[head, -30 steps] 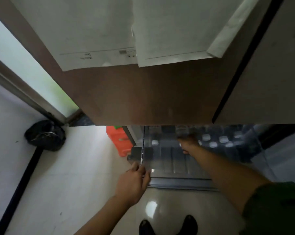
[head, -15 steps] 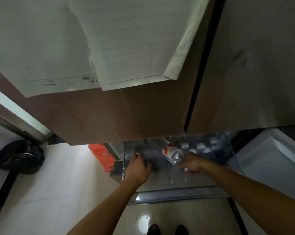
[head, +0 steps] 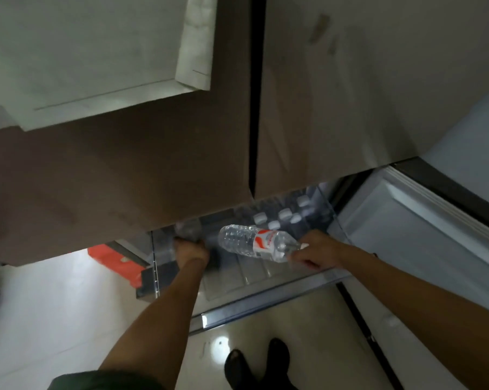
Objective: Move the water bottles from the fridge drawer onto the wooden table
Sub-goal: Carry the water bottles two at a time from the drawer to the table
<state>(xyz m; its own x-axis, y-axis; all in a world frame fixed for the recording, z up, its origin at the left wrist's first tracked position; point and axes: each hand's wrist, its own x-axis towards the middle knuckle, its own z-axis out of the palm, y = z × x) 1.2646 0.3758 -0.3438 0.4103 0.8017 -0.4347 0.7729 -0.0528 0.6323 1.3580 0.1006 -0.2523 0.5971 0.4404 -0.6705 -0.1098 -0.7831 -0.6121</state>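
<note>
The fridge drawer (head: 265, 301) is pulled out below the upper doors, with clear ribbed walls. Several water bottles (head: 285, 215) stand at its back right, their white caps showing. My right hand (head: 317, 251) pinches one clear water bottle (head: 251, 243) with a red and white label at its cap end and holds it sideways over the drawer. My left hand (head: 191, 250) reaches into the drawer's left side, fingers curled round a blurred clear second bottle (head: 187, 229). The wooden table is out of view.
The brown upper fridge doors (head: 153, 164) hang over the drawer, with white papers (head: 83, 52) stuck on them. An open lower door (head: 412, 220) stands to the right. An orange object (head: 111, 258) lies on the pale floor at left. My shoes (head: 254, 364) stand before the drawer.
My right hand has lifted the labelled bottle out of the back of the drawer. My left hand moved from the drawer's front corner into its left side. The view swung right.
</note>
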